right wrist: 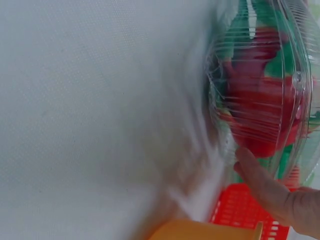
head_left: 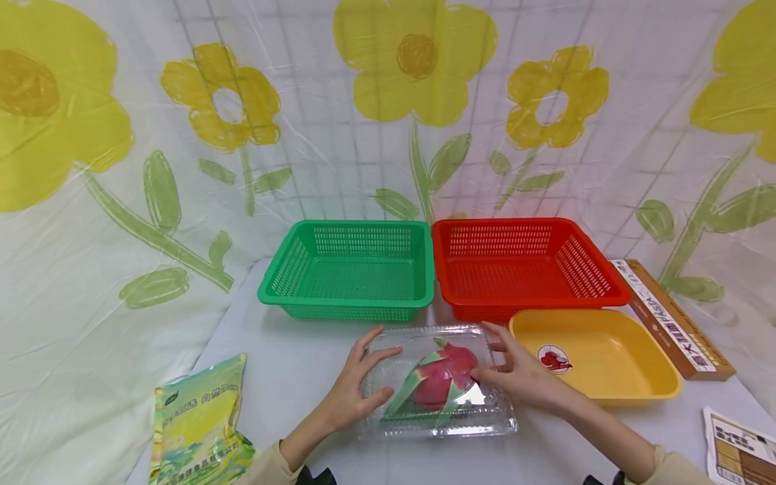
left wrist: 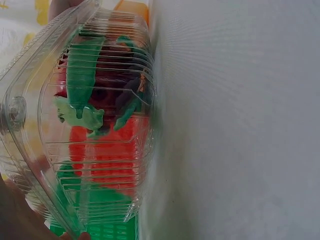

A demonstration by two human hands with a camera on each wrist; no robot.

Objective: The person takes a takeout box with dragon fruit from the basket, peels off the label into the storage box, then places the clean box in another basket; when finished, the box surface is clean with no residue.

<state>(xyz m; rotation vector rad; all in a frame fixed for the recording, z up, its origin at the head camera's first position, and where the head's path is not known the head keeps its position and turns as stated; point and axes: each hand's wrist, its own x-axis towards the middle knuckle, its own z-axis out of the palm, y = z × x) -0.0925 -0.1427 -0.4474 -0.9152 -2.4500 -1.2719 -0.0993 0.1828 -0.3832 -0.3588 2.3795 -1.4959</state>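
Observation:
A clear plastic clamshell box (head_left: 442,428) rests on the table in front of me, lid down. Inside lies a pink dragon fruit (head_left: 433,384) with green leaf-like scales; ribbed walls partly blur it in both wrist views. My left hand (head_left: 348,397) touches the box's left side, fingers and thumb spread out over the lid's edge. At the other end, my right hand (head_left: 527,374) rests on the right side, thumb on the lid and fingers toward the far corner. A straight finger (right wrist: 265,187) of it reaches down beside the box in the right wrist view.
Behind the box stand a green basket (head_left: 345,304) and a red basket (head_left: 533,296). A yellow tray (head_left: 606,357) with a dragon-fruit sticker adjoins my right hand. Beyond are a brown pasta box (head_left: 673,323) and a white-brown packet (head_left: 742,444). A yellow-green bag (head_left: 200,417) lies left.

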